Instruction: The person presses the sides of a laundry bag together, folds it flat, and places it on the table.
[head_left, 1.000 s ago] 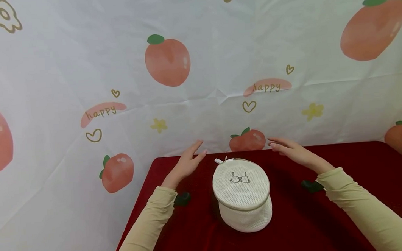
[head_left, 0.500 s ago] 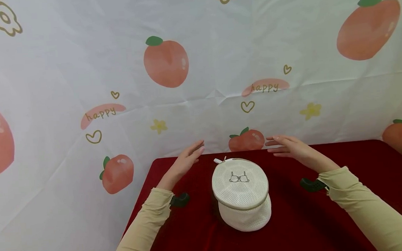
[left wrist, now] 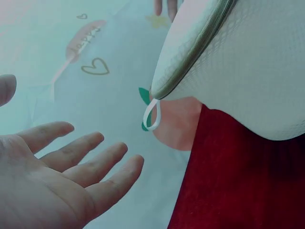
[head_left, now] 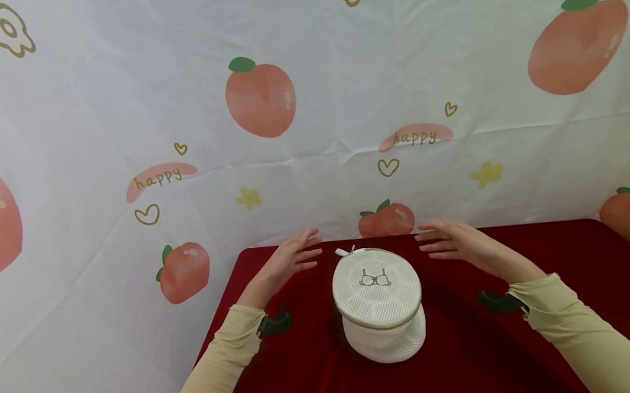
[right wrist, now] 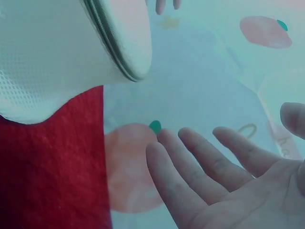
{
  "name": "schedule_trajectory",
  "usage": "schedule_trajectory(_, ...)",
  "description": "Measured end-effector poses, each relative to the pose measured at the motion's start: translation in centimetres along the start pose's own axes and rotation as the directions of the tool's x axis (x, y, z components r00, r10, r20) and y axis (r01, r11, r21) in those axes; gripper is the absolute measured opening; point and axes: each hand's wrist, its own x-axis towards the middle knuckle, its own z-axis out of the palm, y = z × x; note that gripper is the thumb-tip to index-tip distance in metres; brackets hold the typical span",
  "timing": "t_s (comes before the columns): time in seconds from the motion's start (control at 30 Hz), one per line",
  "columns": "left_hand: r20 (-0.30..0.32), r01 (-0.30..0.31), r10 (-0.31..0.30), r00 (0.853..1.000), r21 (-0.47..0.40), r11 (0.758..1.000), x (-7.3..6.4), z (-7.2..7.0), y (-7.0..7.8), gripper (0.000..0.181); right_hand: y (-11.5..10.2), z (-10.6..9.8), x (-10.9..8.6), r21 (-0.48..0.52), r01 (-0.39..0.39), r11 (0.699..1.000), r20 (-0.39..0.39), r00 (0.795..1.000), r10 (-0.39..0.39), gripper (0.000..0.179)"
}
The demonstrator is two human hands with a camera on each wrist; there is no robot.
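Note:
A white mesh bra wash bag (head_left: 378, 300) stands upright on the red cloth, its round zipped lid printed with a small bra drawing. A white loop (left wrist: 152, 115) sticks out from its rim, clearest in the left wrist view. To the left of the bag, my left hand (head_left: 288, 260) hovers with fingers spread, apart from it and holding nothing. My right hand (head_left: 459, 245) is held up on the other side, palm turned toward the bag, fingers extended and bare of any object. Both wrist views show the bag's side and lid edge beyond the fingers.
Dark red velvet cloth (head_left: 302, 363) covers the table. Behind and to the left hangs a white backdrop (head_left: 310, 102) with printed peaches, hearts and flowers. A dark band (head_left: 275, 324) sits on the left wrist, and a matching dark band (head_left: 499, 301) on the right.
Both hands have turned so that more fingers show and have drawn slightly back toward the person. The bag has stayed in place; the head view has shifted slightly.

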Motion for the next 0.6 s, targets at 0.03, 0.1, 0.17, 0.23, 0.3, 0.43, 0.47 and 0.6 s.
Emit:
schedule_trajectory(0.03,0.003,0.001,-0.001,1.0,-0.005,1.0,-0.2,0.0,-0.1,0.054,0.1,0.0,-0.2,0.005,0.004,1.0,0.007,1.0,-0.004,0.059)
schedule_trajectory(0.1,0.006,0.012,-0.012,1.0,-0.018,1.0,-0.5,0.1,-0.3,0.054,0.3,0.2,-0.4,0.021,0.004,1.0,0.016,1.0,-0.004,0.058)
schedule_trajectory(0.17,0.007,0.025,-0.025,1.0,-0.027,0.999,-0.8,0.1,-0.6,0.052,0.5,0.3,-0.6,0.043,0.002,0.999,0.02,1.0,-0.002,0.058)
schedule_trajectory(0.23,0.014,0.043,-0.042,0.999,-0.046,0.998,-1.0,0.2,-0.9,0.051,0.8,0.4,-0.8,0.066,-0.001,0.998,0.021,1.0,0.0,0.057)
schedule_trajectory(0.3,0.019,0.063,-0.062,0.998,-0.065,0.996,-1.2,0.3,-1.2,0.05,1.1,0.6,-1.0,0.086,-0.006,0.996,0.016,1.0,0.005,0.056)
schedule_trajectory(0.43,0.036,0.107,-0.104,0.994,-0.115,0.988,-1.4,0.6,-1.8,0.051,1.8,1.0,-1.4,0.122,-0.009,0.992,0.017,1.0,0.006,0.052)
schedule_trajectory(0.47,0.037,0.115,-0.111,0.993,-0.128,0.985,-1.5,0.6,-1.9,0.051,2.0,1.1,-1.5,0.136,-0.009,0.991,0.019,1.0,0.007,0.051)
schedule_trajectory(0.6,0.034,0.145,-0.142,0.989,-0.178,0.973,-1.6,0.9,-2.6,0.051,2.8,1.3,-1.7,0.188,-0.019,0.982,0.03,0.999,0.013,0.049)
